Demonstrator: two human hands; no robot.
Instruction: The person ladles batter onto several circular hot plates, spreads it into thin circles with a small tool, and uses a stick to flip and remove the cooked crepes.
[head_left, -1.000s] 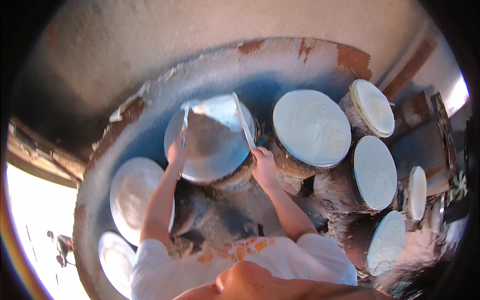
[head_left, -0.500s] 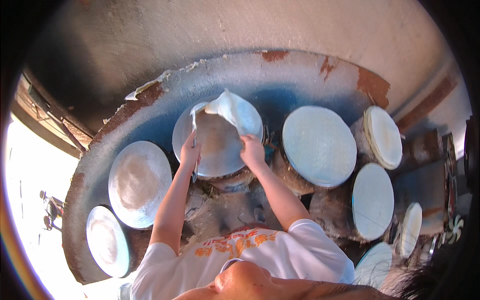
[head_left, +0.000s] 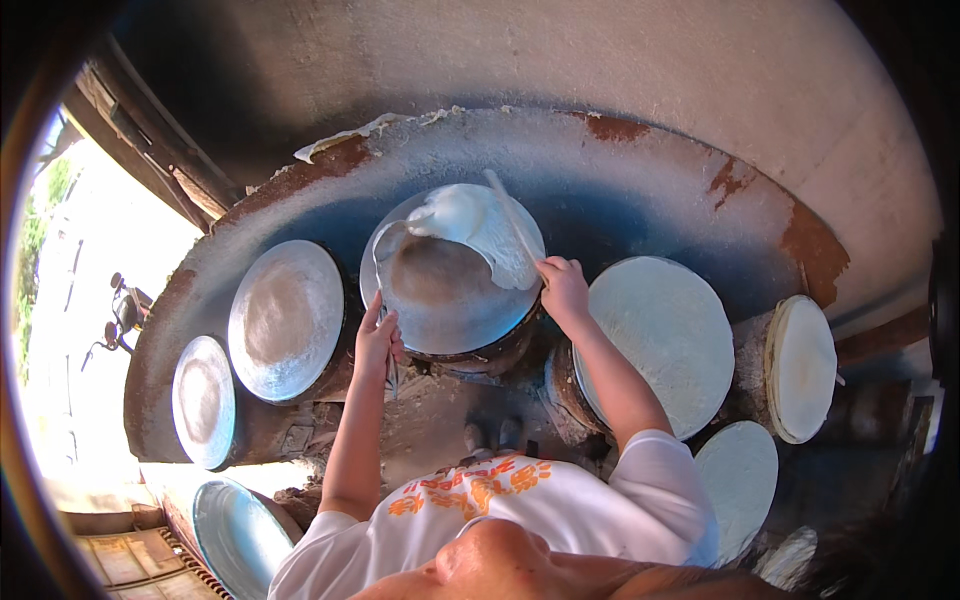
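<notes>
In front of me a round griddle [head_left: 440, 320] carries a sheet of wet white batter [head_left: 470, 220] along its far and right side; its middle is bare and brownish. My right hand [head_left: 565, 290], at the griddle's right edge, is closed on a pale flat scraper [head_left: 513, 215] that lies slanting over the batter. My left hand [head_left: 377, 345], at the near left edge, is closed around a slim-handled tool [head_left: 378, 270]. Its upper end meets a pale curved strip beside the batter, and its kind is unclear. The handle's lower end sticks out below my fingers.
Two bare griddles [head_left: 285, 320] [head_left: 203, 400] stand to the left. On the right, a griddle with a white sheet [head_left: 655, 340] and a stack of round pale sheets [head_left: 803, 370] stand close by. A curved, rust-patched metal ledge [head_left: 620, 150] runs behind. A pale blue basin [head_left: 240, 535] sits low left.
My right hand has moved right, and the scraper now lies across the batter, which spreads further along the right side. My left hand is slightly lower. The whole view has shifted.
</notes>
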